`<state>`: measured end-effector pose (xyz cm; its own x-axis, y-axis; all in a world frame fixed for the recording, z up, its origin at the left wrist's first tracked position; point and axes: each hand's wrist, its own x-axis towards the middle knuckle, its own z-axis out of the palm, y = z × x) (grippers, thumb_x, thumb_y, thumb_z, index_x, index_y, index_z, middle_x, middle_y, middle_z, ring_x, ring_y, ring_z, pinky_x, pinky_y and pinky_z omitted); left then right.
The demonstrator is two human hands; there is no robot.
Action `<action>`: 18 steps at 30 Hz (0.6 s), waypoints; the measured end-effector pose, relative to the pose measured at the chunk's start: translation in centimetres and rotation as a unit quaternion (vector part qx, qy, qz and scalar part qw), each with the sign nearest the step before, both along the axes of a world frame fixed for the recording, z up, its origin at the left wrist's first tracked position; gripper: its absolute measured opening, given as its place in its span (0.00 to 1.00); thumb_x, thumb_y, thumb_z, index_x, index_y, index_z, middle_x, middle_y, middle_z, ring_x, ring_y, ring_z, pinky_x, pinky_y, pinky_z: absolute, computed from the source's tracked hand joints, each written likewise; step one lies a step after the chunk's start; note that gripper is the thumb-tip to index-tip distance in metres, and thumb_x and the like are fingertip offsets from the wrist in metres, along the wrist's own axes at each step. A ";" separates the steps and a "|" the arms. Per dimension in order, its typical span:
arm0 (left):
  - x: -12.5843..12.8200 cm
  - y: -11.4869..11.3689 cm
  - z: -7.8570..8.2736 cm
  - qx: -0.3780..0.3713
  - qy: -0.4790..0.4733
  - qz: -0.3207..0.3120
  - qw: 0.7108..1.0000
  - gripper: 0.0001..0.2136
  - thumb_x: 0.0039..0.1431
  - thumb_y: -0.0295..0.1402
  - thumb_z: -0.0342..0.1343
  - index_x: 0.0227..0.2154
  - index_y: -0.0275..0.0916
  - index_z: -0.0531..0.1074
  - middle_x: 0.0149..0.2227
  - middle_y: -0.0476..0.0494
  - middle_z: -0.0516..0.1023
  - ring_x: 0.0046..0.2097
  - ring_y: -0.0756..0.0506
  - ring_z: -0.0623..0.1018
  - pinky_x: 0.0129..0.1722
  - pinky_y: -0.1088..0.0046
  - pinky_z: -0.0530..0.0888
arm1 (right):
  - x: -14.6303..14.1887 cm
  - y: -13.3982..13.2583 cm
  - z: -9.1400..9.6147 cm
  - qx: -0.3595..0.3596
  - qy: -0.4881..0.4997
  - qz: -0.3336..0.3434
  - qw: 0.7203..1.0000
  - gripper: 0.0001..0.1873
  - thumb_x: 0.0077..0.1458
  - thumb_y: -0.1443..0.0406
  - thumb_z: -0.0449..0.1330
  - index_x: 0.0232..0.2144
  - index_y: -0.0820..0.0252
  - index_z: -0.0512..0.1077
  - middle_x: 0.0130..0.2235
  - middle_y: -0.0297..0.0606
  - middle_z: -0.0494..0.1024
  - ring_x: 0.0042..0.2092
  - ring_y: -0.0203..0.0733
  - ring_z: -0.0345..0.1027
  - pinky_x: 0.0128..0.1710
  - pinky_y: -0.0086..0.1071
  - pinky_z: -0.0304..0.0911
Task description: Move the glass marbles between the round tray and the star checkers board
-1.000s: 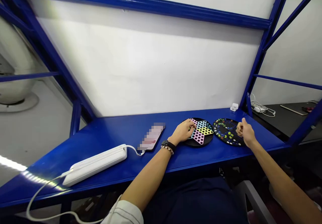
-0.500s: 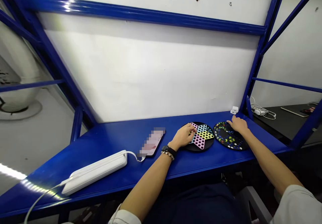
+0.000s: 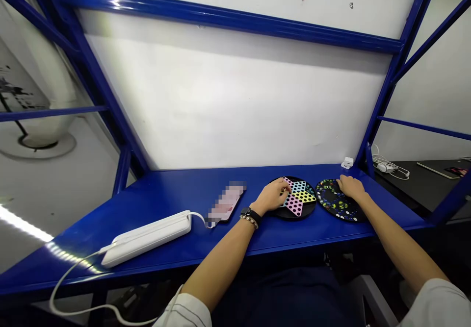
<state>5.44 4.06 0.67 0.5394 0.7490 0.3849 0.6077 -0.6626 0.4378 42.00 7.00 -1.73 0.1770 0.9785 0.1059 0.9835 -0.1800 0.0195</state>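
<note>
My left hand (image 3: 273, 195), with a dark watch and a bead bracelet on its wrist, is over the left part of a Chinese checkers board (image 3: 299, 200). The board is round and black, with a star of pink, blue and yellow holes. The hand's fingers are bent and drawn together; what they hold, if anything, is too small to make out. To the right lies a round black tray (image 3: 333, 200) with many coloured marbles (image 3: 343, 204). My right hand (image 3: 350, 188) is at its far right edge, fingers curled down, their tips partly hidden.
A phone (image 3: 228, 202) with a cable lies left of the board. Nearer the left end is a long white power strip (image 3: 147, 238). A small white case (image 3: 347, 163) stands behind the tray. Blue frame bars (image 3: 228, 18) and a white wall (image 3: 239, 96) enclose the blue shelf (image 3: 176, 189).
The camera view has shifted slightly. My right hand's fingers have curled down at the tray's edge. My left hand stays over the board, still bent.
</note>
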 end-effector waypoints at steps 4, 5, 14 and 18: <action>0.0 0.0 -0.1 0.005 0.000 0.000 1.000 0.11 0.60 0.26 0.50 0.36 0.42 0.78 0.42 0.45 0.77 0.40 0.46 0.77 0.42 0.71 0.74 | 0.0 0.3 0.2 0.045 0.130 0.013 0.990 0.23 0.70 0.54 0.42 0.34 0.58 0.69 0.35 0.44 0.79 0.38 0.47 0.74 0.36 0.33 0.61; 0.0 0.1 -0.1 0.007 0.000 0.000 1.000 0.11 0.60 0.26 0.50 0.36 0.42 0.78 0.42 0.45 0.77 0.40 0.46 0.77 0.42 0.71 0.74 | -0.1 0.4 0.2 0.046 0.156 0.022 0.986 0.22 0.70 0.53 0.43 0.33 0.58 0.69 0.34 0.43 0.78 0.38 0.46 0.73 0.35 0.32 0.60; 0.1 -0.1 0.1 0.001 0.011 0.004 1.000 0.11 0.59 0.25 0.50 0.36 0.42 0.78 0.42 0.45 0.78 0.40 0.46 0.78 0.43 0.71 0.74 | -2.3 0.0 0.3 -0.036 0.084 0.078 0.993 0.13 0.68 0.55 0.48 0.43 0.56 0.67 0.38 0.42 0.78 0.40 0.48 0.71 0.35 0.33 0.55; 0.1 -0.1 0.1 -0.002 0.006 0.005 1.000 0.11 0.59 0.26 0.50 0.36 0.42 0.78 0.42 0.45 0.78 0.40 0.46 0.78 0.43 0.70 0.74 | -1.8 0.6 0.5 -0.072 0.120 0.084 0.987 0.12 0.67 0.58 0.51 0.34 0.58 0.67 0.34 0.40 0.77 0.37 0.44 0.69 0.34 0.32 0.55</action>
